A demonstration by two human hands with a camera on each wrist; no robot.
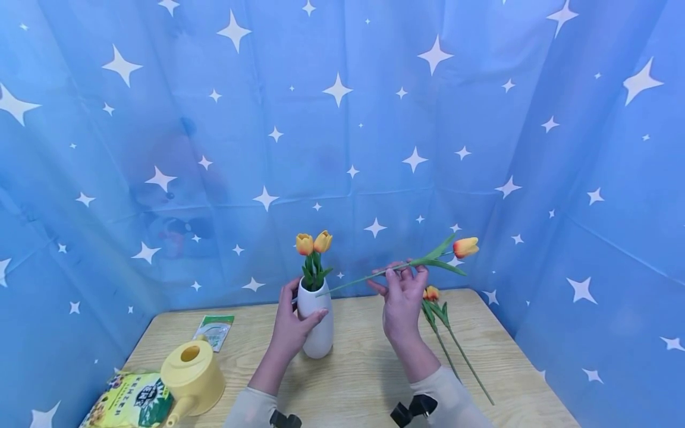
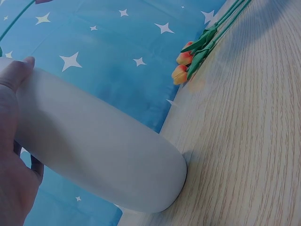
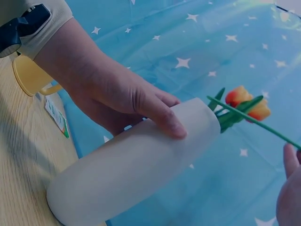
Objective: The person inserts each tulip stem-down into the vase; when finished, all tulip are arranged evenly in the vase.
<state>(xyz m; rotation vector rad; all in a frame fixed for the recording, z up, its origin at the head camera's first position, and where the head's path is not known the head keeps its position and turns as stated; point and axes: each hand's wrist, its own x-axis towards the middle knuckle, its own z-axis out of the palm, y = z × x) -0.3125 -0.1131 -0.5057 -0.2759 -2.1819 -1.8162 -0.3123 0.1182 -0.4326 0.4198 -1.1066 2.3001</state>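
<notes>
Left hand [image 1: 291, 327] is gripping a vase [image 1: 319, 339] hiding the lower stems of two flowers [image 1: 323, 242], while the right hand [image 1: 404, 297], cropped in its wrist view, is pinching another flower [image 1: 465, 247].

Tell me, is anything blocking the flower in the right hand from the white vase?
Nothing visible stands between the tulip in the right hand and the white vase, but two tulips already fill part of its mouth, so their leaves might crowd it.

Bright head view, 2 dimmer wrist views
</notes>
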